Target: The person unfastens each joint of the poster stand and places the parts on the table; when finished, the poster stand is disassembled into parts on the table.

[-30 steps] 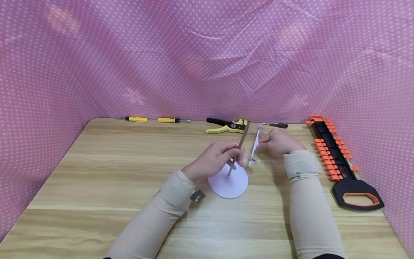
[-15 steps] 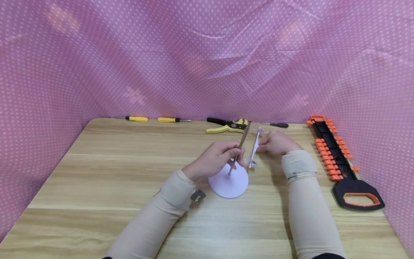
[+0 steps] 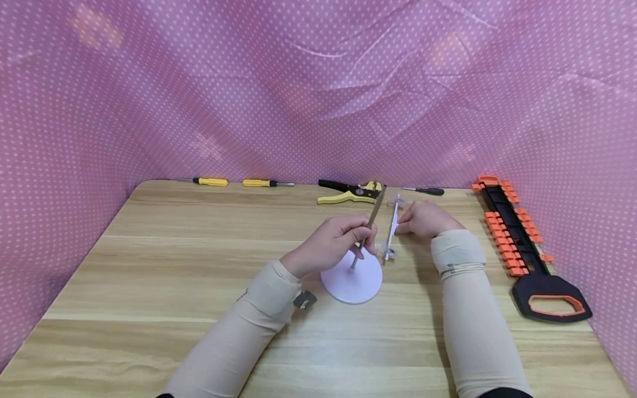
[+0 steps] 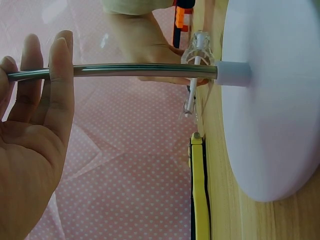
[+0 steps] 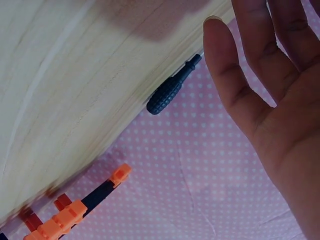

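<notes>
A metal rod (image 3: 376,209) rises from a round white base (image 3: 352,287), together forming a stand on the table. My left hand (image 3: 328,243) holds the rod partway up; in the left wrist view its fingers (image 4: 61,85) wrap the rod's upper part, and a white collar (image 4: 233,74) joins rod and base. Just right of the stand, a slim white bar (image 3: 393,224) has a clear plastic piece (image 3: 390,253) near each end. My right hand (image 3: 427,219) pinches this bar at its middle. The right wrist view shows the right hand's fingers but not the bar.
Yellow-and-black wire strippers (image 3: 350,193) lie behind the stand. A black-handled screwdriver (image 3: 429,191) and two yellow-handled screwdrivers (image 3: 213,182) line the back edge. On the right lies a black rack (image 3: 517,237) with orange clips. Pink dotted cloth (image 3: 318,99) surrounds the table.
My right hand has shifted slightly left, and the white bar's near end has come a little closer to me as the bar turned slightly. The left hand and stand look unmoved.
</notes>
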